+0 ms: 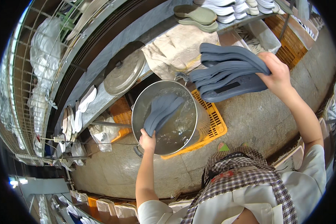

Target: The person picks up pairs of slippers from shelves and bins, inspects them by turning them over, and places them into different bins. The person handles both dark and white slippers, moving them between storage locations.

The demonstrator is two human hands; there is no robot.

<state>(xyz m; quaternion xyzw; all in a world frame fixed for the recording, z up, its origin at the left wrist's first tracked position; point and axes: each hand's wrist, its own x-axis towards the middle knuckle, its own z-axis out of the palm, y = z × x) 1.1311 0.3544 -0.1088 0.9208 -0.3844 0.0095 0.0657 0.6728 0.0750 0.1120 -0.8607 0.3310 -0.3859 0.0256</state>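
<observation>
My left hand grips one end of a small bunch of grey-blue shoe soles over the large metal pot. Their far ends hang above or in the bubbling water; I cannot tell how deep. Out to the right, my right hand is closed round the narrow ends of a thicker stack of grey-blue soles. That stack fans apart at its far end, beside the pot's right rim and outside it.
The pot stands on a yellow plastic crate. A round metal lid and a beige cloth lie on the bench behind. Olive soles and white soles are stacked there too. Wire mesh shelving rises at left.
</observation>
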